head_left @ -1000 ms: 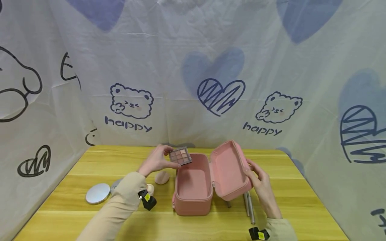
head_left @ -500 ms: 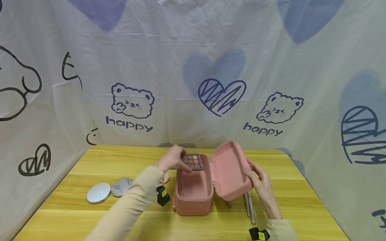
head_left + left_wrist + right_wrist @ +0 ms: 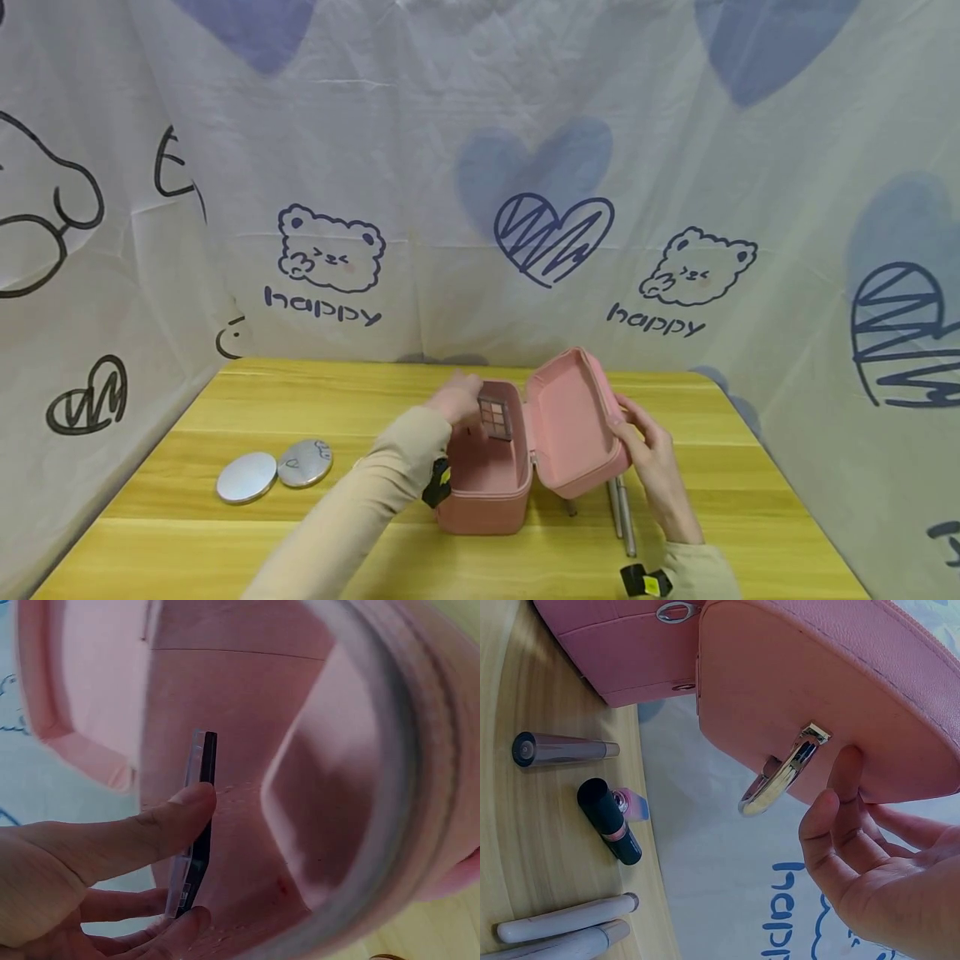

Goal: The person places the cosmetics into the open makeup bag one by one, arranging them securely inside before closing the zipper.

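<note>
In the head view, my left hand (image 3: 456, 398) reaches into the pink makeup case (image 3: 482, 512), pinching an eyeshadow palette (image 3: 495, 418) with its pans showing. The left wrist view shows the palette (image 3: 208, 761) edge-on, thumb on one side and fingers on the other, above the case floor. The lid (image 3: 573, 425) stands swung out to the right. My right hand (image 3: 648, 454) holds the lid's right edge, thumb at the rim. From the right wrist, curled fingers of that hand (image 3: 885, 877) touch the lid's outer face beside a shiny metal handle (image 3: 780, 776).
Two round silvery discs (image 3: 246, 477) lie on the wooden table (image 3: 172, 550) at left. Right of the case, the right wrist view shows a capped tube (image 3: 562, 750), a black tube (image 3: 604, 817), a small pinkish bottle (image 3: 636, 805) and two pale tubes (image 3: 570, 916). A printed cloth (image 3: 442, 292) hangs behind.
My left hand has moved right and down into the case with the palette, which has turned from flat to nearly upright. The right hand and the lid stay as they were.
</note>
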`<move>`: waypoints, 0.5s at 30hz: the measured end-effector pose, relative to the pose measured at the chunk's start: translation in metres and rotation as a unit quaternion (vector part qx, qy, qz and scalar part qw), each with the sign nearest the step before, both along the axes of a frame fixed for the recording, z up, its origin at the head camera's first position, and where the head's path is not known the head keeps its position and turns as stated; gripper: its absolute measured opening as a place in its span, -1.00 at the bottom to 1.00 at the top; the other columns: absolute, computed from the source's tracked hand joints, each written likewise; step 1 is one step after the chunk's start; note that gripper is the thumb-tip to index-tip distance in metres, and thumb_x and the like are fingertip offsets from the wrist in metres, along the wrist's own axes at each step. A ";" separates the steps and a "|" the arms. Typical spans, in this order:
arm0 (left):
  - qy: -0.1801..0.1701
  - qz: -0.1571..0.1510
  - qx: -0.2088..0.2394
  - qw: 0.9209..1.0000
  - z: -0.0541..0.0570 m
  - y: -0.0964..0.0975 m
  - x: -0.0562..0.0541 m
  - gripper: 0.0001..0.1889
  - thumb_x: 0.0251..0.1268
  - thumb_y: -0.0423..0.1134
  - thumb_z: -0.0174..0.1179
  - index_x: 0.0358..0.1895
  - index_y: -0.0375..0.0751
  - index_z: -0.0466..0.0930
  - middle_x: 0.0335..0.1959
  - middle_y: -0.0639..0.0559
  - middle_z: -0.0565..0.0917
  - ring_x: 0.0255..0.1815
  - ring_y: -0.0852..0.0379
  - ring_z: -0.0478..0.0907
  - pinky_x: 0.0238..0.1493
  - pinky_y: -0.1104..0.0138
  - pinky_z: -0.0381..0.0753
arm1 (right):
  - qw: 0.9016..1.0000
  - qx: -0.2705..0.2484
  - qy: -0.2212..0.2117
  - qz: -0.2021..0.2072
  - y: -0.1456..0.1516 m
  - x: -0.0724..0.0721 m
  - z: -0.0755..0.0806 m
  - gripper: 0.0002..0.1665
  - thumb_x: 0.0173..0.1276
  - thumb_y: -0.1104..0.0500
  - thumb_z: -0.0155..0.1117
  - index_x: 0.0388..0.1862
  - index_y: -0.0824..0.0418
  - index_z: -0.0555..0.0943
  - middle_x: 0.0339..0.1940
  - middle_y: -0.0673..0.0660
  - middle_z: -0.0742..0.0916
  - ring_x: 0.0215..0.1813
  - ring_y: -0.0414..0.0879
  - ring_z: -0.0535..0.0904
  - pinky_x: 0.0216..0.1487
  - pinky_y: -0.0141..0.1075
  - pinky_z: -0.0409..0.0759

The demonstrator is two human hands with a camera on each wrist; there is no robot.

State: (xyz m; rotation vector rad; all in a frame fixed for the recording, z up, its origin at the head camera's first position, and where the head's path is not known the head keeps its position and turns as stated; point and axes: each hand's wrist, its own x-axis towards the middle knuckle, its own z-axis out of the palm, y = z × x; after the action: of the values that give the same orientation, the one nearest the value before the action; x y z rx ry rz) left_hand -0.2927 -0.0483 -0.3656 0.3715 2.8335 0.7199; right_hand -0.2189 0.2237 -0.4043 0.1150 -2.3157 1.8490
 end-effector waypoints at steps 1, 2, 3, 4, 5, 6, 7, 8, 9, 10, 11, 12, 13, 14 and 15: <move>-0.005 0.001 -0.009 1.000 -0.001 0.002 0.000 -0.34 -0.04 -0.38 0.56 0.20 -0.40 0.53 0.23 -0.35 0.50 0.19 -0.22 0.51 0.10 0.05 0.63 | 1.000 0.000 0.000 0.000 0.000 0.000 0.000 -0.42 0.58 0.10 0.08 0.49 0.27 0.36 -0.02 -0.09 0.60 -0.07 -0.36 0.60 -0.08 -0.50 0.61; -0.011 0.003 -0.017 1.000 -0.002 0.004 -0.001 -0.33 -0.02 -0.38 0.55 0.24 -0.39 0.51 0.26 -0.36 0.49 0.25 -0.24 0.48 0.16 0.04 0.61 | 1.000 0.001 0.001 0.000 0.000 0.000 0.000 -0.42 0.59 0.10 0.07 0.49 0.27 0.36 -0.02 -0.08 0.59 -0.07 -0.36 0.60 -0.08 -0.50 0.61; -0.013 0.003 -0.028 1.000 -0.003 0.006 -0.001 -0.31 0.00 -0.38 0.54 0.27 -0.38 0.50 0.29 -0.36 0.48 0.32 -0.24 0.43 0.23 0.04 0.57 | 1.000 0.001 0.001 0.001 0.000 0.000 0.000 -0.42 0.59 0.09 0.07 0.49 0.27 0.36 -0.01 -0.08 0.59 -0.06 -0.36 0.60 -0.07 -0.50 0.61; -0.015 0.001 -0.040 0.999 -0.003 0.007 -0.001 -0.31 0.01 -0.38 0.53 0.28 -0.36 0.49 0.31 -0.36 0.46 0.36 -0.25 0.41 0.26 0.04 0.54 | 1.000 0.002 0.001 0.001 0.000 0.000 0.000 -0.42 0.59 0.09 0.07 0.49 0.27 0.36 -0.01 -0.07 0.59 -0.06 -0.36 0.60 -0.07 -0.50 0.61; -0.019 0.000 -0.051 0.998 -0.004 0.009 -0.001 -0.30 0.00 -0.37 0.54 0.29 -0.35 0.48 0.32 -0.38 0.45 0.36 -0.26 0.41 0.25 0.03 0.55 | 1.000 0.002 0.001 0.001 0.000 0.000 0.001 -0.42 0.59 0.09 0.07 0.49 0.27 0.36 -0.01 -0.07 0.59 -0.06 -0.36 0.60 -0.07 -0.51 0.61; -0.026 0.000 -0.059 0.998 -0.005 0.010 -0.001 -0.28 0.01 -0.37 0.53 0.31 -0.34 0.46 0.35 -0.40 0.40 0.35 -0.27 0.40 0.23 0.03 0.55 | 1.000 0.002 0.001 0.001 0.000 0.000 0.001 -0.42 0.59 0.09 0.07 0.49 0.27 0.36 -0.01 -0.07 0.59 -0.06 -0.36 0.60 -0.07 -0.51 0.61; -0.031 0.000 -0.069 0.997 -0.005 0.011 -0.001 -0.26 0.01 -0.37 0.53 0.33 -0.33 0.43 0.37 -0.42 0.37 0.34 -0.28 0.41 0.21 0.03 0.55 | 1.000 0.003 0.000 0.000 0.000 0.000 0.001 -0.42 0.59 0.09 0.07 0.49 0.27 0.36 -0.01 -0.07 0.59 -0.06 -0.36 0.60 -0.07 -0.51 0.61; -0.033 -0.001 -0.078 0.996 -0.006 0.012 -0.001 -0.25 0.01 -0.38 0.52 0.35 -0.32 0.41 0.38 -0.44 0.34 0.32 -0.28 0.44 0.19 0.04 0.56 | 1.000 0.003 0.000 0.000 0.000 0.000 0.001 -0.42 0.59 0.08 0.07 0.49 0.27 0.36 -0.01 -0.07 0.59 -0.06 -0.36 0.60 -0.07 -0.51 0.60; -0.034 -0.002 -0.087 0.996 -0.007 0.013 -0.001 -0.24 0.00 -0.38 0.53 0.34 -0.32 0.41 0.38 -0.45 0.33 0.29 -0.28 0.46 0.16 0.05 0.59 | 1.000 0.002 -0.001 0.000 0.000 0.000 0.001 -0.42 0.59 0.08 0.07 0.49 0.27 0.36 -0.01 -0.07 0.59 -0.06 -0.36 0.60 -0.07 -0.51 0.60; -0.035 -0.002 -0.093 0.995 -0.008 0.014 -0.001 -0.24 -0.01 -0.39 0.53 0.34 -0.32 0.41 0.38 -0.46 0.32 0.26 -0.29 0.48 0.14 0.06 0.61 | 1.000 0.002 -0.001 0.000 0.000 0.000 0.001 -0.42 0.59 0.09 0.07 0.49 0.27 0.36 -0.01 -0.07 0.59 -0.07 -0.36 0.60 -0.07 -0.51 0.61; -0.038 -0.002 -0.098 0.994 -0.008 0.016 -0.001 -0.24 0.00 -0.40 0.53 0.33 -0.33 0.40 0.38 -0.48 0.31 0.24 -0.29 0.50 0.12 0.07 0.62 | 1.000 0.001 -0.001 0.000 0.000 0.000 0.001 -0.42 0.59 0.09 0.07 0.49 0.27 0.36 -0.01 -0.07 0.59 -0.07 -0.36 0.60 -0.07 -0.51 0.61; -0.040 -0.001 -0.099 0.994 -0.009 0.017 -0.001 -0.24 -0.01 -0.40 0.53 0.33 -0.34 0.40 0.39 -0.49 0.30 0.22 -0.29 0.52 0.12 0.07 0.63 | 1.000 0.001 -0.001 -0.001 0.000 0.000 0.002 -0.42 0.59 0.09 0.07 0.49 0.27 0.36 -0.01 -0.07 0.59 -0.07 -0.36 0.60 -0.07 -0.51 0.61; -0.041 0.001 -0.101 0.994 -0.010 0.018 -0.002 -0.25 -0.03 -0.41 0.54 0.31 -0.35 0.42 0.38 -0.49 0.31 0.22 -0.29 0.53 0.11 0.08 0.64 | 1.000 0.001 -0.001 -0.001 0.000 0.000 0.002 -0.42 0.59 0.09 0.07 0.49 0.27 0.36 -0.01 -0.06 0.59 -0.07 -0.36 0.60 -0.07 -0.51 0.61; -0.047 0.003 -0.102 0.994 -0.011 0.019 -0.003 -0.24 -0.03 -0.42 0.54 0.31 -0.35 0.42 0.39 -0.49 0.30 0.23 -0.29 0.52 0.12 0.09 0.65 | 1.000 0.001 0.000 -0.001 0.000 0.000 0.002 -0.42 0.59 0.09 0.07 0.49 0.27 0.36 -0.01 -0.06 0.59 -0.07 -0.36 0.60 -0.07 -0.51 0.61; -0.051 0.005 -0.103 0.993 -0.011 0.020 -0.004 -0.24 -0.05 -0.42 0.55 0.30 -0.36 0.43 0.39 -0.50 0.31 0.24 -0.29 0.52 0.13 0.10 0.65 | 1.000 0.002 -0.001 -0.001 0.000 0.000 0.002 -0.42 0.59 0.09 0.07 0.50 0.27 0.35 -0.01 -0.06 0.59 -0.07 -0.37 0.60 -0.07 -0.51 0.61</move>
State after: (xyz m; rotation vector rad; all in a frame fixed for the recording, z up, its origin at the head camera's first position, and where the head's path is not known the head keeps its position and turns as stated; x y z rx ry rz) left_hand -0.2964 -0.0285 -0.3771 0.2797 2.7802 0.4286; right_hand -0.2191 0.2233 -0.4021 0.1118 -2.3189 1.8453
